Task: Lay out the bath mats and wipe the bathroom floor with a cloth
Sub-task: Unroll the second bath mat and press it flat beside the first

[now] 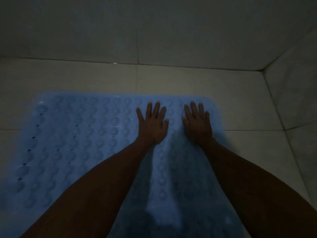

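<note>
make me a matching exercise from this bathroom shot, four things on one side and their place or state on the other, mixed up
Things:
1. blue dimpled plastic bath mat
2. left hand
3. right hand
4. pale tiled wall

Places or states:
A. flat on the mat, nearer its right edge
B. upright beyond the floor
C. spread on the pale tiled floor
D. flat on the mat, nearer its middle

Pairs: 1-C, 2-D, 3-A, 4-B
</note>
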